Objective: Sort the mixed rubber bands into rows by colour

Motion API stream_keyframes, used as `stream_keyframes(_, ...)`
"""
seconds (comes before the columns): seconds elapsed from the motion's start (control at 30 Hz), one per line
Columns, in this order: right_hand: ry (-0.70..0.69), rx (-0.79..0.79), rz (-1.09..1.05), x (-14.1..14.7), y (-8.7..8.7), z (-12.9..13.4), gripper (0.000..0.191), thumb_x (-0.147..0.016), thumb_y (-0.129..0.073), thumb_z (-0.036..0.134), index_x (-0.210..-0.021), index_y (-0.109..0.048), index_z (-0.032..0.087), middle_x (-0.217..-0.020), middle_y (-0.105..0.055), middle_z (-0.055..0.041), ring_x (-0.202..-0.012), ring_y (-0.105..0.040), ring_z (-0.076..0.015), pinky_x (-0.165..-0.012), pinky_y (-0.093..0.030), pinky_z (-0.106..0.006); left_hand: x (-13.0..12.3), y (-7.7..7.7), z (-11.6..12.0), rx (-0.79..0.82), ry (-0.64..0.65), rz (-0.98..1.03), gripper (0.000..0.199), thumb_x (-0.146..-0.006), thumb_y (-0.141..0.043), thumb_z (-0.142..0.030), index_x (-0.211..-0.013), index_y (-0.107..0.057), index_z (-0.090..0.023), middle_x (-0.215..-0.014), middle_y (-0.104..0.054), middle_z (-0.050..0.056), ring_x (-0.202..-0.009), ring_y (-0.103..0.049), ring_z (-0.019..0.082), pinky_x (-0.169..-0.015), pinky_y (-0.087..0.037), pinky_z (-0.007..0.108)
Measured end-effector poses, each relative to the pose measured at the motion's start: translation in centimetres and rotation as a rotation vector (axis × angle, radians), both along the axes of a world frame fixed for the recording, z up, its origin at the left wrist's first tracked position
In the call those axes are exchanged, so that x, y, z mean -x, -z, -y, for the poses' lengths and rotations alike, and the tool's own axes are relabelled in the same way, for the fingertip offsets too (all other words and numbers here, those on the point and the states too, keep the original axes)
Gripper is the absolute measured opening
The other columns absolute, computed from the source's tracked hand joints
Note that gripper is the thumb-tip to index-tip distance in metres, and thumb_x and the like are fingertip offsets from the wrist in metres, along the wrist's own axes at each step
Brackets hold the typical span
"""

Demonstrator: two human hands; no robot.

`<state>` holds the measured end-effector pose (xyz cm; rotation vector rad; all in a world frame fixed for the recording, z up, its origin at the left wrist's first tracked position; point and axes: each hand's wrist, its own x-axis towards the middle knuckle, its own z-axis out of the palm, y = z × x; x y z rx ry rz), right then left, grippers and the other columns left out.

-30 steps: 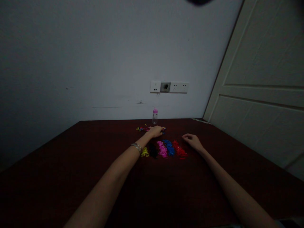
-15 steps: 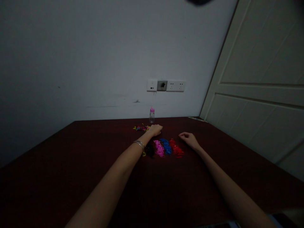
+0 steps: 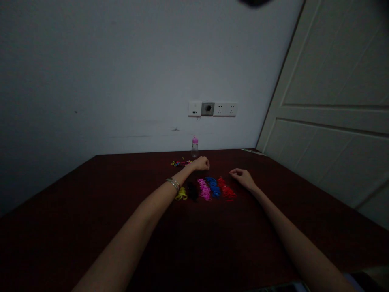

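Note:
My left hand point(image 3: 201, 163) is curled closed over the table just in front of the bottle, knuckles up; whatever its fingers may hold is hidden. Beside its wrist lies a mixed heap of small coloured bands point(image 3: 179, 164), partly behind the forearm. Nearer me, sorted heaps of small rubber-like bands form a row: yellow point(image 3: 181, 194), black point(image 3: 192, 191), pink point(image 3: 204, 190), blue point(image 3: 213, 187) and red point(image 3: 226, 189). Right of the red heap rests my right hand point(image 3: 242, 178), thumb and fingers bent together; I cannot make out anything in them.
A clear bottle with a pink cap point(image 3: 195, 148) stands at the table's back edge. The dark red table point(image 3: 91, 219) meets a wall with sockets point(image 3: 225, 109). A pale panelled door point(image 3: 331, 121) is on the right. A dark-screened object point(image 3: 282, 288) lies at the near edge.
My left hand has curled more, and its forearm has shifted left, uncovering more of the yellow heap. The right hand has stayed in place.

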<state>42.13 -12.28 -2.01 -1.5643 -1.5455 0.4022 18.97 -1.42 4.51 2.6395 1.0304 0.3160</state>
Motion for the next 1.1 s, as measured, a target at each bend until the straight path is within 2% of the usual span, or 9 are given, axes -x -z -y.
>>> stream_keyframes(0.13,0.004,-0.004,0.005,0.1,-0.1,0.0,0.028,-0.068,-0.054,0.038,-0.079,-0.068,0.016,-0.075,-0.067,-0.0051,-0.071,-0.059,-0.0185,-0.065,-0.044,-0.027,0.1,-0.2,0.1,0.25,0.108,0.071,0.011,-0.058,-0.058,-0.011,-0.061,-0.069,-0.011,-0.056,-0.061,0.001,-0.053,-0.052,0.011,-0.053,-0.039,0.02)
stream_keyframes(0.23,-0.002,-0.007,0.014,0.1,-0.2,0.1,0.028,-0.068,-0.054,0.038,-0.078,-0.068,0.016,-0.073,-0.068,-0.0047,-0.069,-0.059,-0.0185,-0.064,-0.044,-0.027,0.3,0.0,1.0,0.356,0.154,0.05,0.009,-0.055,-0.061,-0.012,-0.059,-0.069,-0.012,-0.052,-0.059,0.0,-0.05,-0.05,0.01,-0.051,-0.038,0.019)
stream_keyframes(0.43,0.008,-0.001,0.02,0.1,-0.3,0.2,0.027,-0.069,-0.054,0.038,-0.078,-0.068,0.016,-0.072,-0.067,-0.0045,-0.071,-0.059,-0.0187,-0.063,-0.044,-0.027,0.6,0.5,2.6,0.44,0.173,0.064,0.009,-0.054,-0.063,-0.012,-0.06,-0.069,-0.013,-0.052,-0.06,-0.001,-0.049,-0.048,0.008,-0.05,-0.036,0.018)
stream_keyframes(0.63,0.01,0.012,0.019,0.2,-0.6,0.4,0.029,-0.068,-0.054,0.039,-0.078,-0.068,0.016,-0.071,-0.067,-0.0042,-0.067,-0.058,-0.0182,-0.061,-0.042,-0.027,1.9,0.0,2.5,0.48,0.197,0.234,0.013,-0.059,-0.066,-0.022,-0.065,-0.071,-0.011,-0.052,-0.058,0.0,-0.048,-0.046,0.008,-0.048,-0.033,0.02)
stream_keyframes(0.73,0.004,0.012,0.016,0.3,-0.6,0.5,0.029,-0.068,-0.053,0.04,-0.078,-0.068,0.016,-0.072,-0.067,-0.0042,-0.067,-0.058,-0.0181,-0.06,-0.042,-0.027,3.8,-0.3,2.3,0.433,0.106,0.323,0.023,-0.064,-0.066,-0.032,-0.065,-0.07,-0.01,-0.046,-0.052,-0.001,-0.044,-0.041,0.007,-0.046,-0.029,0.02)
stream_keyframes(0.87,0.009,0.013,-0.003,0.3,-0.7,0.6,0.03,-0.067,-0.054,0.04,-0.078,-0.067,0.016,-0.072,-0.067,-0.0049,-0.067,-0.059,-0.0187,-0.06,-0.042,-0.027,7.9,0.0,1.1,0.302,-0.124,0.555,0.04,-0.073,-0.055,-0.047,-0.061,-0.065,-0.01,-0.043,-0.046,-0.002,-0.043,-0.037,0.007,-0.046,-0.027,0.021)
stream_keyframes(1.0,0.014,0.022,0.014,0.2,-0.6,0.5,0.03,-0.067,-0.054,0.04,-0.078,-0.068,0.016,-0.074,-0.068,-0.0059,-0.07,-0.06,-0.0197,-0.062,-0.043,-0.028,12.7,1.0,-0.8,0.124,-0.415,0.86,0.044,-0.077,-0.046,-0.048,-0.058,-0.061,-0.011,-0.041,-0.042,-0.003,-0.043,-0.037,0.008,-0.047,-0.028,0.021)
stream_keyframes(1.1,0.011,0.018,0.023,0.0,-0.4,0.2,0.03,-0.067,-0.054,0.04,-0.079,-0.068,0.016,-0.078,-0.069,-0.0061,-0.072,-0.061,-0.0198,-0.063,-0.044,-0.028,15.7,2.0,-1.7,0.049,-0.573,0.949,0.044,-0.077,-0.044,-0.048,-0.056,-0.059,-0.013,-0.042,-0.041,-0.003,-0.043,-0.037,0.009,-0.047,-0.027,0.021)
